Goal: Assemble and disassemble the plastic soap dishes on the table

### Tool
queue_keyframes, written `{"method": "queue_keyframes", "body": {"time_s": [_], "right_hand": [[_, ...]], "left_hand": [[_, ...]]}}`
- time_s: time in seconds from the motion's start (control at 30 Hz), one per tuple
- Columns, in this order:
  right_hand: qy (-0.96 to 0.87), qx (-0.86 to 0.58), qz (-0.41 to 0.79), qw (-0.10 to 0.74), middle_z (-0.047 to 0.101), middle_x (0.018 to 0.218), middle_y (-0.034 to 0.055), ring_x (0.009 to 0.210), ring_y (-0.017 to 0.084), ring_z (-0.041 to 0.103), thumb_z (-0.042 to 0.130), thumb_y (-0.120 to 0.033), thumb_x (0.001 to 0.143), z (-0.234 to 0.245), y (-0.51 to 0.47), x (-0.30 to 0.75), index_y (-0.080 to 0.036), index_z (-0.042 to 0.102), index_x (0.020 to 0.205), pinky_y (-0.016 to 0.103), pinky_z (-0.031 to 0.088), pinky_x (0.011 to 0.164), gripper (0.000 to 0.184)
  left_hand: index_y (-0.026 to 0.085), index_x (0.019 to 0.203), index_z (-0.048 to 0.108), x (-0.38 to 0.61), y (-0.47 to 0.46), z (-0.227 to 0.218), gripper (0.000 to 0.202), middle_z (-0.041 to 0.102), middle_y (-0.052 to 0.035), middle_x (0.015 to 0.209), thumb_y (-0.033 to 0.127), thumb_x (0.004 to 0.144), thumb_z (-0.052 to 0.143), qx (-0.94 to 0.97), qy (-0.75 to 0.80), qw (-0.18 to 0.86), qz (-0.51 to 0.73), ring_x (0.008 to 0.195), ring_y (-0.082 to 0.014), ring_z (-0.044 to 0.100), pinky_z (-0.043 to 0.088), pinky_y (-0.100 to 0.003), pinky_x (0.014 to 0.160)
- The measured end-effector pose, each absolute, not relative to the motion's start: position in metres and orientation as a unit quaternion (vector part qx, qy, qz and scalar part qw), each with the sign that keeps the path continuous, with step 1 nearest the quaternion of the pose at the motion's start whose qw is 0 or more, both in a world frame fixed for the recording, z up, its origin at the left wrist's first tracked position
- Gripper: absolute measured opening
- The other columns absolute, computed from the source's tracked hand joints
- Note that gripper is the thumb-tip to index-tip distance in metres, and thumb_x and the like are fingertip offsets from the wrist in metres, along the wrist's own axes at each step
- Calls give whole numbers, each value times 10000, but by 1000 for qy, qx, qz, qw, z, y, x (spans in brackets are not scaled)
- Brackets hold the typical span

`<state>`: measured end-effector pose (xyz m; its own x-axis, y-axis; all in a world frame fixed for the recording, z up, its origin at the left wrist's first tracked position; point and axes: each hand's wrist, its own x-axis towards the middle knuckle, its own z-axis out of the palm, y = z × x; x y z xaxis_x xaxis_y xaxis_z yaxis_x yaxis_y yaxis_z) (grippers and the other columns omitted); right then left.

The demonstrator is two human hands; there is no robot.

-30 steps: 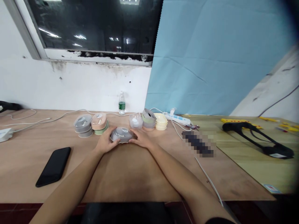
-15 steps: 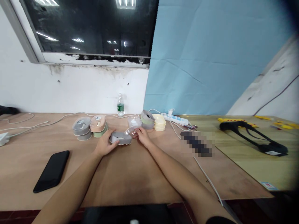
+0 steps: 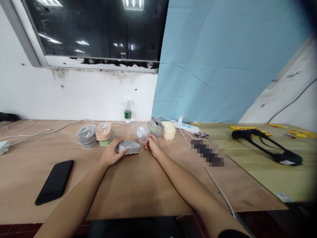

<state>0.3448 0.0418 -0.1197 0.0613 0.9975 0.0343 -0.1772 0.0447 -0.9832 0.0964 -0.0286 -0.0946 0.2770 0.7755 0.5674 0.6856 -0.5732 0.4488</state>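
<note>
My left hand grips the left side of a grey plastic box with a wavy lower edge, which rests on the table. Just right of the box, my right hand pinches the edge of a clear plastic lid. That lid is raised and tilted, overlapping another clear piece with white round parts behind it, so their outlines are hard to separate. Grey and green rings are stacked behind my right hand, beside a stack of pale yellow trays.
Lidded boxes in grey and pink are stacked at left. A phone lies nearer. A water bottle stands by the wall. A power strip, white cables and a black strap frame are at right.
My right hand has drawn the clear lid off the grey box, moving it slightly back and right and tilting it up. My left hand has stayed on the box.
</note>
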Motion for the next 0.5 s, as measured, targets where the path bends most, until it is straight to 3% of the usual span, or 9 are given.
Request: {"method": "queue_keyframes", "body": {"time_s": [0.2,0.37,0.5], "right_hand": [[-407,-395,543,619,629,579,-43,482,133,603,558,-291,715,-117,44,346,-216,450,1111,201,430,437,417],[-444,-391,481,647,685,767,5,689,185,676,571,-292,741,-116,41,342,-225,326,1296,257,481,540,610],[-545,-410,390,618,664,776,3,706,172,653,561,-317,787,-117,35,340,-219,373,1309,289,497,646,564]], "left_hand": [[191,1205,520,96,-28,-95,481,594,-110,1189,460,808,556,797,461,60,386,1085,-266,569,477,-410,905],[189,1192,527,96,-28,-96,473,601,-107,1170,461,807,557,798,459,62,386,1068,-262,576,477,-404,900],[188,1189,530,96,-27,-97,471,604,-111,1166,464,808,555,797,460,63,387,1061,-265,579,476,-411,902]]}}
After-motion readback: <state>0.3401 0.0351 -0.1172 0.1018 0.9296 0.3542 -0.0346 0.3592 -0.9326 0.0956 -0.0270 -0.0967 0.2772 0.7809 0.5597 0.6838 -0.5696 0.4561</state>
